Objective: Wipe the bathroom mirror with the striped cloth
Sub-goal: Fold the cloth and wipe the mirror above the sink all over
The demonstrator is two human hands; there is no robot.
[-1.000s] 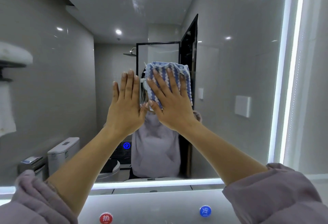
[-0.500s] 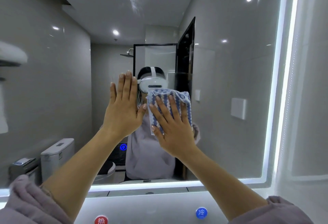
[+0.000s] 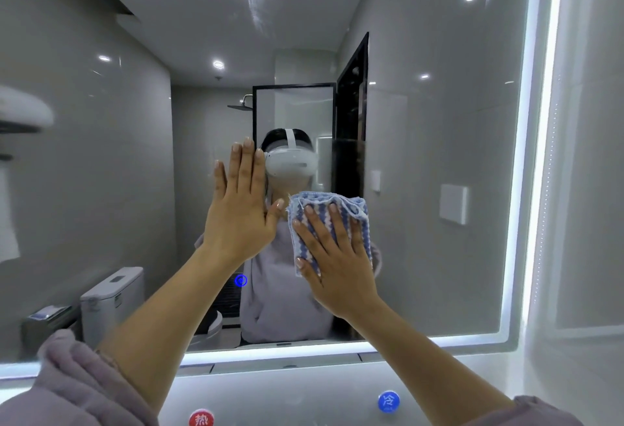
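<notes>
Blue-and-white striped cloth (image 3: 337,199) — bunched, frayed edge, right grip (image 3: 341,270) spread flat on it against mirror (image 3: 439,138), left grip (image 3: 241,213) flat too

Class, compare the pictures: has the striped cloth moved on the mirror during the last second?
Yes. The striped cloth, pressed by the right hand, has slid downward, closer to the mirror's lit bottom edge.

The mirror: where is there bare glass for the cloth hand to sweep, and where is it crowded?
Bare glass runs from the striped cloth rightward to the lit edge of the mirror, and above both hands. Crowded leftward: the left hand lies flat on the glass, its thumb nearly touching the cloth under the right hand.
</notes>
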